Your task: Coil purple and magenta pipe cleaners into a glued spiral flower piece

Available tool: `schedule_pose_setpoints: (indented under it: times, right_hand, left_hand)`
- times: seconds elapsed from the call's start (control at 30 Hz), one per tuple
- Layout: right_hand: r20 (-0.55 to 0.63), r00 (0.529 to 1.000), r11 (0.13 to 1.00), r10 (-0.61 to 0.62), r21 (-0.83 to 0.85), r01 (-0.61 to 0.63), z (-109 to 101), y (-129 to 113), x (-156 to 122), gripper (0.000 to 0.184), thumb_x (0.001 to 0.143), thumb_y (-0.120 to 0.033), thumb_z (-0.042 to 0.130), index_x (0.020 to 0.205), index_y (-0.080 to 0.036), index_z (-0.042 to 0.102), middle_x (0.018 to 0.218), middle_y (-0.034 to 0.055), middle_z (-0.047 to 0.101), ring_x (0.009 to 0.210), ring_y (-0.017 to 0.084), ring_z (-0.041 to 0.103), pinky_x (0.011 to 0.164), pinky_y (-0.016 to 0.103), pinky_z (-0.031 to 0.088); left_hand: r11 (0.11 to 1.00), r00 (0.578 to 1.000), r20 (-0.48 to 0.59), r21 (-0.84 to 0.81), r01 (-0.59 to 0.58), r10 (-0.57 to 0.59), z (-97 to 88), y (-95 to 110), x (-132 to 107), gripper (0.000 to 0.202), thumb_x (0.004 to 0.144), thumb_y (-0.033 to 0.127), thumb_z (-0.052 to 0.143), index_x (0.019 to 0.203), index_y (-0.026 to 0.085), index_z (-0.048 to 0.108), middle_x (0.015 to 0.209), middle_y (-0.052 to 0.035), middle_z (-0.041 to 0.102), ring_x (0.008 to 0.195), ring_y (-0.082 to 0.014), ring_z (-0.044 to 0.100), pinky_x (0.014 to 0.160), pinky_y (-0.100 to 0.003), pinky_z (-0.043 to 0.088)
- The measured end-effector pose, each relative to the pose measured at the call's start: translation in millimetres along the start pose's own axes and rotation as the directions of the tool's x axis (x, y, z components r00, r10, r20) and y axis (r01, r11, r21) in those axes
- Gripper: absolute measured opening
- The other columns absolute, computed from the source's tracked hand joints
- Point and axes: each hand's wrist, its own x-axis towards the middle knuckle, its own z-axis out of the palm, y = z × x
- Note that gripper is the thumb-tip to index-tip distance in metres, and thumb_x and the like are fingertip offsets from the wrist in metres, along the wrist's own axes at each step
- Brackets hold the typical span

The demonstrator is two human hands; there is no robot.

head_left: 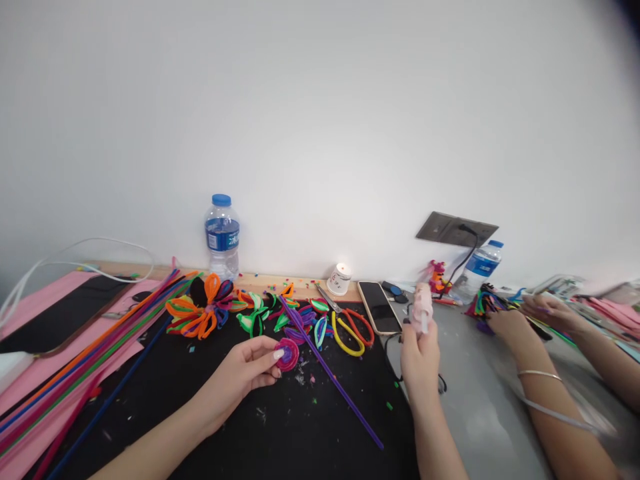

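Between the thumb and fingers of my left hand (255, 365) is a round coil of pipe cleaner (287, 355), pink outside and purple at its centre. My right hand (420, 353) is wrapped around a pale pink glue gun (423, 307), raised over the right side of the black mat (340, 413). A long purple pipe cleaner (333, 377) lies slantwise between my hands. Behind it are green-and-white pipe-cleaner shapes (253, 319) and a large orange pipe-cleaner flower (200, 310). Scissors (350, 328) with yellow and red handles rest near the phone (379, 308).
Long pipe cleaners (95, 360) lie on pink sheets at left. A water bottle (222, 237) and a small paper cup (339, 279) stand along the wall. At right, another person's hands (555, 313) work beside a dark multicoloured bundle (490, 301). A wall socket (456, 228) holds a plug.
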Motion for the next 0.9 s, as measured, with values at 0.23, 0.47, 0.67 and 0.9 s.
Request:
schedule_pose_setpoints:
  times: [0.23,0.47,0.67,0.9]
  right_hand:
    - [0.042,0.990,0.829,0.136,-0.552,-0.090,-24,10,25,0.042,0.084,-0.024,0.033,0.120,-0.005,0.042,0.106,0.0252,0.054,0.102,0.037,0.057,0.076,0.042,0.046]
    - [0.107,0.938,0.642,0.330,-0.754,-0.140,-34,38,40,0.037,0.089,-0.023,0.027,0.113,-0.008,0.051,0.112,0.0250,0.055,0.101,0.038,0.059,0.076,0.050,0.046]
    - [0.083,0.933,0.623,0.352,-0.764,-0.167,-35,45,45,0.038,0.085,-0.031,0.039,0.110,-0.010,0.059,0.111,0.0253,0.057,0.103,0.042,0.056,0.076,0.054,0.044]
    - [0.173,0.982,0.920,-0.080,-0.365,0.139,-28,-14,29,0.034,0.081,-0.030,0.042,0.105,-0.014,0.060,0.090,0.0120,0.067,0.082,0.026,0.063,0.074,0.036,0.047]
  left_hand:
    - [0.999,0.999,0.043,0.010,-0.034,0.033,-1.1,0,-2,0.021,0.070,0.035,0.072,0.081,0.018,0.067,0.067,0.0010,0.062,0.062,-0.0094,0.056,0.061,-0.018,0.047]
    - [0.998,0.999,0.025,0.048,-0.042,0.041,-1.2,-1,0,0.024,0.069,0.037,0.071,0.082,0.017,0.067,0.066,-0.0003,0.063,0.062,-0.0117,0.058,0.061,-0.020,0.048]
    - [0.993,0.999,0.013,0.107,-0.042,0.041,1.3,0,0,0.025,0.067,0.038,0.072,0.079,0.017,0.067,0.061,0.0005,0.064,0.058,-0.0117,0.059,0.059,-0.020,0.048]
    - [0.987,0.997,0.047,0.146,-0.061,0.054,1.5,-2,2,0.025,0.067,0.038,0.072,0.077,0.016,0.065,0.058,0.0002,0.066,0.054,-0.0116,0.060,0.057,-0.021,0.048]
